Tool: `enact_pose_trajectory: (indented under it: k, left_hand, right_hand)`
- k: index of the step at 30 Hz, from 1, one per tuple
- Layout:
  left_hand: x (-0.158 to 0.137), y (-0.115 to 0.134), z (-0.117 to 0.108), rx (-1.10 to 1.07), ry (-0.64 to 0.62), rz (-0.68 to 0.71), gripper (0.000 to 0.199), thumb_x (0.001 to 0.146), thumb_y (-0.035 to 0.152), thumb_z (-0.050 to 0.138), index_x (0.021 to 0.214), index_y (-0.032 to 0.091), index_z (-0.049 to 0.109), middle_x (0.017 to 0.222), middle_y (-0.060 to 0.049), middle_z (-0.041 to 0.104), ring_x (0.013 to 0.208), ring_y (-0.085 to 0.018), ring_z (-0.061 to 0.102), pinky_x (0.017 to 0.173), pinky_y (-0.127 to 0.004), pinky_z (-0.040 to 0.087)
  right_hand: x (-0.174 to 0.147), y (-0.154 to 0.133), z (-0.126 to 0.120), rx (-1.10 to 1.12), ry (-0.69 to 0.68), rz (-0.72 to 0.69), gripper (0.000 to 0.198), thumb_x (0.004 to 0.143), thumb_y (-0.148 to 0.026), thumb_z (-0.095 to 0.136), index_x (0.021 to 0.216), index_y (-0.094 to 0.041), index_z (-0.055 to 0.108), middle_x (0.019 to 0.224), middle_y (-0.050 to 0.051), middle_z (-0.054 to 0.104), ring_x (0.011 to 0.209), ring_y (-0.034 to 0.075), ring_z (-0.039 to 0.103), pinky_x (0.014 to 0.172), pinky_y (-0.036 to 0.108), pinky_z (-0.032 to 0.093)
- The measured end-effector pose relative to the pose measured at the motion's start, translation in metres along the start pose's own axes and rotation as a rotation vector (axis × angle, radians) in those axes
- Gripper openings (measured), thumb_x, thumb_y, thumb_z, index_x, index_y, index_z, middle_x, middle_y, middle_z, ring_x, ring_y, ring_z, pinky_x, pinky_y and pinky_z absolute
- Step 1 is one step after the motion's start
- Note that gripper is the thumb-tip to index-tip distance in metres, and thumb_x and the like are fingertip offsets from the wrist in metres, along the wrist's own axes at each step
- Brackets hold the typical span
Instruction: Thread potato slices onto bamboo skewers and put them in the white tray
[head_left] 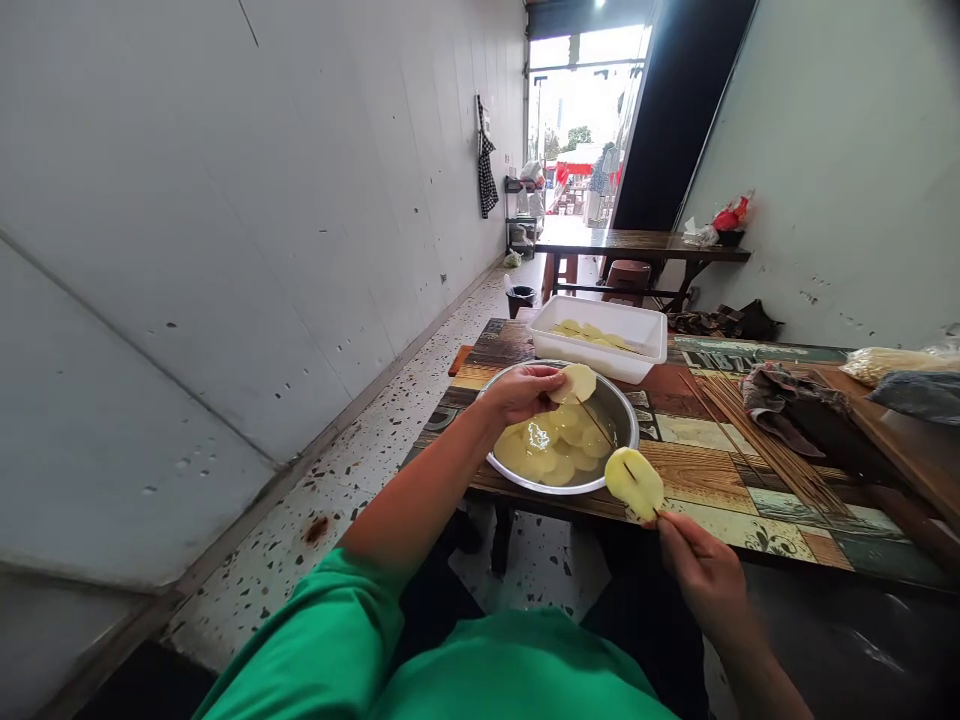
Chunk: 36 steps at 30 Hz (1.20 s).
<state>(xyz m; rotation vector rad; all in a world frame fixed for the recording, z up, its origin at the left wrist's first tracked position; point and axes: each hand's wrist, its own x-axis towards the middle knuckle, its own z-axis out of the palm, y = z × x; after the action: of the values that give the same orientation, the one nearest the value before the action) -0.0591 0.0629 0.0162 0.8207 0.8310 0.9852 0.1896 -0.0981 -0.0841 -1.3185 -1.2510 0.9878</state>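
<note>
Over a metal bowl [631,420] of potato slices in water, my left hand [525,392] pinches a pale potato slice [577,384] at its edge. My right hand [701,565], right of the bowl and by the table's front edge, is closed on the lower end of a thin wooden skewer [595,424]. One potato slice [634,484] is threaded on this skewer close to my right fingers. The skewer's far end reaches up to the slice in my left hand; whether it pierces that slice I cannot tell. Many slices [551,455] lie in the bowl's water.
Behind the bowl stands a white plastic tub [652,345] holding skewered slices [596,334]. Loose wooden skewers [757,435] lie on the table's right side beside a crumpled cloth [795,400]. A white wall [262,200] runs along the left. Another table [637,240] stands farther back.
</note>
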Motion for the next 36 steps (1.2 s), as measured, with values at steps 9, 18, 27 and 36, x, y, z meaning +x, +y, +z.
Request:
enact_pose_trajectory:
  k: [9, 18, 27, 36]
  left_hand:
    - [-0.003, 0.001, 0.007, -0.031, -0.043, 0.016, 0.016, 0.069, 0.012, 0.078, 0.08, 0.007, 0.068, 0.07, -0.005, 0.066, 0.061, -0.012, 0.062, 0.058, -0.026, 0.051]
    - [-0.004, 0.01, 0.009, -0.016, -0.022, 0.02, 0.014, 0.069, 0.011, 0.078, 0.078, 0.008, 0.067, 0.067, -0.004, 0.065, 0.058, -0.01, 0.06, 0.053, -0.022, 0.048]
    - [-0.015, 0.011, 0.013, 0.072, -0.02, 0.126, 0.021, 0.068, 0.003, 0.074, 0.087, 0.009, 0.068, 0.074, -0.004, 0.068, 0.065, -0.01, 0.061, 0.063, -0.023, 0.051]
    - [-0.019, 0.018, 0.023, 0.139, 0.071, 0.293, 0.011, 0.077, 0.017, 0.069, 0.079, 0.012, 0.059, 0.067, 0.001, 0.059, 0.053, -0.006, 0.054, 0.049, -0.018, 0.045]
  right_hand:
    - [-0.001, 0.006, 0.012, -0.105, -0.006, -0.064, 0.036, 0.077, -0.054, 0.066, 0.077, -0.019, 0.073, 0.063, 0.005, 0.067, 0.061, 0.021, 0.063, 0.055, 0.029, 0.05]
    - [-0.021, -0.02, 0.038, 0.545, -0.326, 0.384, 0.034, 0.077, -0.052, 0.07, 0.073, -0.018, 0.064, 0.043, -0.012, 0.021, 0.035, 0.005, 0.015, 0.033, 0.019, 0.021]
    - [-0.017, -0.021, 0.035, 0.11, 0.002, 0.097, 0.033, 0.076, -0.053, 0.067, 0.074, -0.02, 0.069, 0.05, -0.001, 0.051, 0.052, 0.016, 0.053, 0.048, 0.025, 0.044]
    - [-0.01, -0.02, 0.036, 0.408, -0.249, 0.207, 0.035, 0.081, -0.053, 0.065, 0.076, -0.018, 0.067, 0.042, -0.01, 0.026, 0.034, 0.006, 0.023, 0.034, 0.019, 0.024]
